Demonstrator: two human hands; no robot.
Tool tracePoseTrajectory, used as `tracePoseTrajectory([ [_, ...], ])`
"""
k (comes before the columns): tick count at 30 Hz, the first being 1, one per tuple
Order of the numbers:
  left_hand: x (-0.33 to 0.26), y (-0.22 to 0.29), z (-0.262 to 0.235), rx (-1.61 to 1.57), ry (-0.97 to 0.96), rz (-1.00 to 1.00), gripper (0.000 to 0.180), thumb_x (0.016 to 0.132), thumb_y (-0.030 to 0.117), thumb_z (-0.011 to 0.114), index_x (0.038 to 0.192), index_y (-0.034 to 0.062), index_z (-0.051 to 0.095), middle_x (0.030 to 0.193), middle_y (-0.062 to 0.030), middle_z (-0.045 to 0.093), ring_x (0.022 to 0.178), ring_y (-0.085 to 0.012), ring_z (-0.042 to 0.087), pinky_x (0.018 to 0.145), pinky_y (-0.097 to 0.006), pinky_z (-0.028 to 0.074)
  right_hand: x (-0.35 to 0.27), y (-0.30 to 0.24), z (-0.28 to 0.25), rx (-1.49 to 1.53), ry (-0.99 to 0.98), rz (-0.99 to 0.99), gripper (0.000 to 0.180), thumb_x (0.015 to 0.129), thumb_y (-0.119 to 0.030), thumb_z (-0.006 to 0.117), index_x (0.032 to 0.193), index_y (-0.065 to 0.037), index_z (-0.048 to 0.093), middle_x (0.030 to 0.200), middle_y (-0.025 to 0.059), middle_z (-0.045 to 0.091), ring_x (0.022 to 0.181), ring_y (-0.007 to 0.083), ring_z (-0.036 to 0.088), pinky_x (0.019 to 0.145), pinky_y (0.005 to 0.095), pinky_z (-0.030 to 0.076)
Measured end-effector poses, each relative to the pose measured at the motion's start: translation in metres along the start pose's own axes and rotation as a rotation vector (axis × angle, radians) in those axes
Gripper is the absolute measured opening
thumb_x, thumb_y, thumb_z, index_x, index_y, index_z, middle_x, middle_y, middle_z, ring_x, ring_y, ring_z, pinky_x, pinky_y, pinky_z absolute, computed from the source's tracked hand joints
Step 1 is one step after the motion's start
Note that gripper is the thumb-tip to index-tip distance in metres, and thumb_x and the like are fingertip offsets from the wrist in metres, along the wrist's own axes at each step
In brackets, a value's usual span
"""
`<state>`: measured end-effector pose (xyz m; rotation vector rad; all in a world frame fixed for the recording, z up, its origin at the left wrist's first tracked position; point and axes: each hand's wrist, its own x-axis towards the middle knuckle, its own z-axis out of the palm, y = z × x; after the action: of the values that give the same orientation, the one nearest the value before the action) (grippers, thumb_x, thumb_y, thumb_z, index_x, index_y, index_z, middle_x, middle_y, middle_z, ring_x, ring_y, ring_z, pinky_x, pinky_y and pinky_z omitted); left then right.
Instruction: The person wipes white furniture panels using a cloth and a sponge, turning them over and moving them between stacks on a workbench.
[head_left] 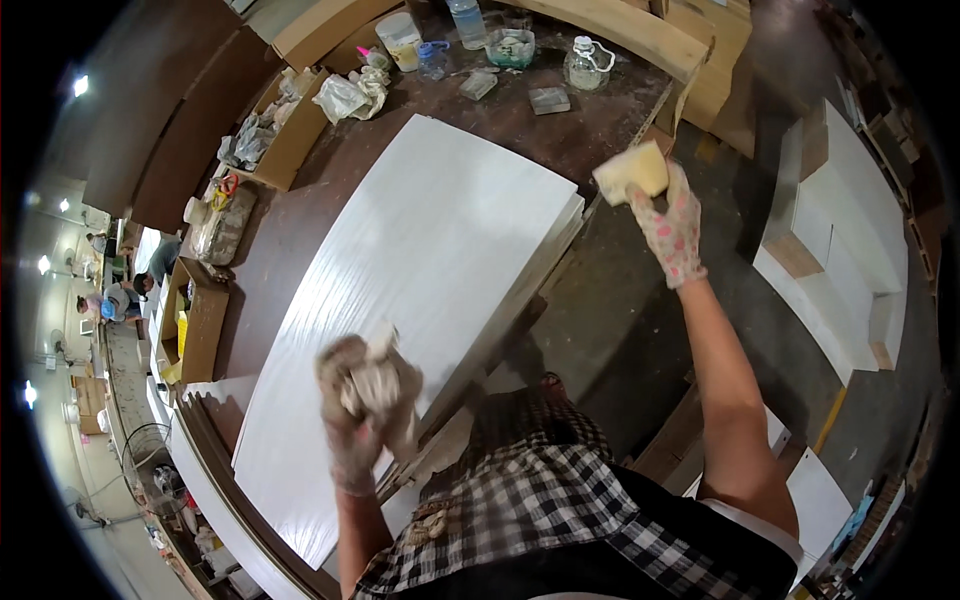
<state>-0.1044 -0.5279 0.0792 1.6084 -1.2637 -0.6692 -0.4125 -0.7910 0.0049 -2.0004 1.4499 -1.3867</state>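
Observation:
My right hand [668, 230], in a white glove with pink dots, grips a pale yellow sponge [632, 172] out past the table's right edge. Over the near part of a white panel [430, 220], my gloved left hand [350, 440] is closed around a crumpled whitish rag [375, 385], blurred by motion. The panel lies flat on the dark table, with at least one more panel edge showing beneath it on the right.
Bottles, tubs and a glass jar [586, 66] stand at the table's far end beside two small blocks [549, 100]. Cardboard boxes [290, 140] with crumpled wrapping line the left. White panel assemblies [835, 240] stand on the right-hand floor. Other people [125, 295] are far left.

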Motion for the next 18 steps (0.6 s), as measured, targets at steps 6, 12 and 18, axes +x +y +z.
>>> tracePoseTrajectory([
  [6, 0.072, -0.022, 0.044, 0.898, -0.076, 0.158, 0.062, 0.068, 0.018, 0.079, 0.124, 0.0099, 0.053, 0.121, -0.0139, 0.053, 0.112, -0.0335, 0.051, 0.094, -0.045, 0.046, -0.096, 0.022, -0.043, 0.219, -0.007, 0.431, 0.039, 0.08, -0.018, 0.069, 0.111, 0.001, 0.055, 0.099, 0.0133, 0.063, 0.087, 0.0221, 0.061, 0.079, 0.0325, 0.048],
  [12, 0.175, -0.016, 0.141, 0.713, -0.147, 0.489, 0.037, 0.078, 0.028, 0.067, 0.111, 0.0114, 0.062, 0.111, -0.0087, 0.06, 0.101, -0.0301, 0.057, 0.087, -0.04, 0.046, -0.137, 0.017, -0.081, 0.191, 0.053, 0.554, 0.04, 0.084, -0.02, 0.066, 0.114, 0.003, 0.054, 0.096, 0.0087, 0.061, 0.087, 0.0162, 0.056, 0.08, 0.0285, 0.046],
  [18, 0.14, 0.007, 0.159, 0.989, -0.299, 0.533, 0.042, 0.076, 0.027, 0.067, 0.114, 0.0115, 0.059, 0.114, -0.0092, 0.057, 0.109, -0.0267, 0.053, 0.084, -0.04, 0.05, -0.136, 0.012, -0.071, 0.317, 0.227, 0.514, 0.047, 0.089, -0.022, 0.065, 0.122, 0.007, 0.048, 0.108, 0.0101, 0.058, 0.096, 0.0155, 0.053, 0.086, 0.027, 0.043],
])
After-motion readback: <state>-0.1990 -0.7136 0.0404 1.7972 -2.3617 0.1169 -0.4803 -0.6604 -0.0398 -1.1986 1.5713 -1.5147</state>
